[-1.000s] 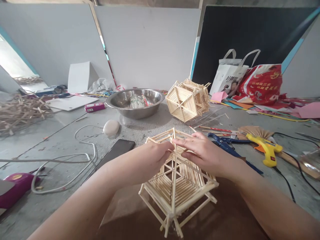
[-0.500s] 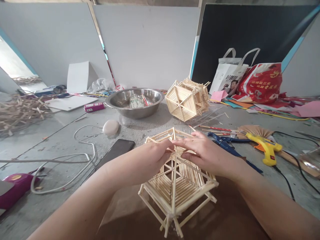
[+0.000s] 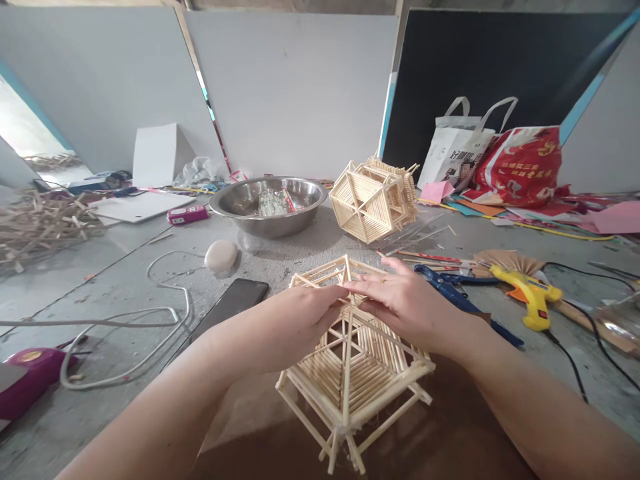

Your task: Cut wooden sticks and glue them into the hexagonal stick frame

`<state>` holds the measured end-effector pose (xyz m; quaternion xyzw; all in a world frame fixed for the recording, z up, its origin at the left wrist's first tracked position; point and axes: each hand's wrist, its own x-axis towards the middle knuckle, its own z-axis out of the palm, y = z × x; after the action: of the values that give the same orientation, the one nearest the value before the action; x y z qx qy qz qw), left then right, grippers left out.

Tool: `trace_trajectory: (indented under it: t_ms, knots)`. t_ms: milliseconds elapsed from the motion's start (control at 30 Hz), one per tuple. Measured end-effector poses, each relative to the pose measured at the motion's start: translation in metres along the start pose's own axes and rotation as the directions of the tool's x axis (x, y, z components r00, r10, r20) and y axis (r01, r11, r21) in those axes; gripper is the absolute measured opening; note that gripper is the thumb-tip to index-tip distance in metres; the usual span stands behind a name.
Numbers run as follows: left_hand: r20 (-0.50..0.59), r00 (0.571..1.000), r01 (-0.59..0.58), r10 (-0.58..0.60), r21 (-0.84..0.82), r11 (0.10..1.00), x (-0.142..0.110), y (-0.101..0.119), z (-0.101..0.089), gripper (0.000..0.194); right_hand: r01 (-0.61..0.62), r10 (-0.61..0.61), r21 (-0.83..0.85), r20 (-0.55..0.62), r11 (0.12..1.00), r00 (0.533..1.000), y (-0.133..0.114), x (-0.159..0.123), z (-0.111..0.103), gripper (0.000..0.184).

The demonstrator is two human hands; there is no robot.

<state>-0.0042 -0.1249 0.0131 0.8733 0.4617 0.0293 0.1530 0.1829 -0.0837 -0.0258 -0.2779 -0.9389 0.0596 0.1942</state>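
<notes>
In front of me stands a hexagonal frame of pale wooden sticks (image 3: 367,387), with rows of sticks inside and blobs of clear glue at its near corner. My left hand (image 3: 300,323) comes in from the left, fingers closed at the sticks near the middle of the top. My right hand (image 3: 410,303) meets it from the other side, fingertips pressing the same joint and thumb tucked beneath. The fingers hide the joint itself. Farther back sits a second stick structure (image 3: 367,203), built of similar hexagonal panels.
A steel basin (image 3: 270,223) holding packets stands behind the frame. To the right lie blue-handled pliers (image 3: 443,287) and a yellow glue gun (image 3: 530,293) with its cord. At left are a black phone (image 3: 235,303), a white cable (image 3: 187,300) and a heap of sticks (image 3: 45,220).
Both hands stay at the same joint, with only a slight shift of the right hand's fingers. The view has moved very slightly; the frame keeps its place.
</notes>
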Motion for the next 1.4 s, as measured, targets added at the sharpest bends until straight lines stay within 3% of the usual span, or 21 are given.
trace_trajectory:
  t_ms: [267,500,800,1400]
  knots:
    - [-0.019,0.996,0.087,-0.088,-0.063,0.994,0.000,0.003,0.004,0.029,0.014,-0.014,-0.034,-0.009,0.999,1.000,-0.001,0.001,-0.001,0.029]
    - [-0.022,0.985,0.170,-0.170,-0.001,0.985,0.001,0.000,0.012,0.040,0.013,-0.012,-0.050,0.005,0.999,1.000,0.001,0.000,-0.001,0.032]
    - [-0.019,0.989,0.146,-0.145,0.023,0.989,0.001,0.002,0.011,0.037,0.046,-0.047,-0.128,0.000,0.991,0.999,0.005,-0.002,0.000,0.049]
    - [0.003,0.988,0.152,-0.153,0.059,0.987,0.001,0.000,0.012,0.043,0.018,-0.013,-0.061,0.084,0.998,0.996,0.001,-0.002,-0.006,0.046]
